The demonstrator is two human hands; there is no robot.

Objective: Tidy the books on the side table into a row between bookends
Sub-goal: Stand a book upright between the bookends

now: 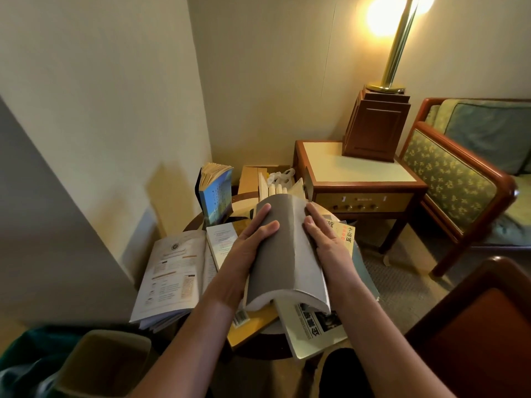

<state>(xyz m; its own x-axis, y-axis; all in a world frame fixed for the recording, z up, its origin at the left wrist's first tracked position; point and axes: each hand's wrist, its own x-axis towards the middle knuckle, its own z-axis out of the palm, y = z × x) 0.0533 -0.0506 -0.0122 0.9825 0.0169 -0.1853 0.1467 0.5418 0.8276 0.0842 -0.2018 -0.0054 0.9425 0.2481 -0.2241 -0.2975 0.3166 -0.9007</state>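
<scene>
In the head view, a thick grey book (283, 248) was held over the round side table (198, 221), its cover arched upward and its pale page block showing at the near end. The left hand (250, 242) lay flat against the left side of the grey book, fingers straight and spread along the cover. The right hand (324, 239) pressed against the right side in the same way, fingertips resting on the cover's edge. Neither thumb could be seen, so whether they hooked underneath could not be told.

Left of the grey book, an open magazine (172, 271) lay spread and hung over the table rim, with a white paperback (219, 242) between the two. Beyond the grey book and to its left, a blue book (217, 193) stood upright with its pages fanned at the top. Under the near end of the grey book lay a yellow book (253, 323) and a printed paper (313, 331). A yellow-covered book (346, 237) showed just right of the right hand.

Behind the grey book stood a cardboard box (250, 179) and some pale upright spines (273, 188). Further right of the grey book were a wooden nightstand (359, 173) bearing a lit brass lamp (396, 53), and a patterned armchair (459, 182). A waste bin (106, 366) stood at the near left.
</scene>
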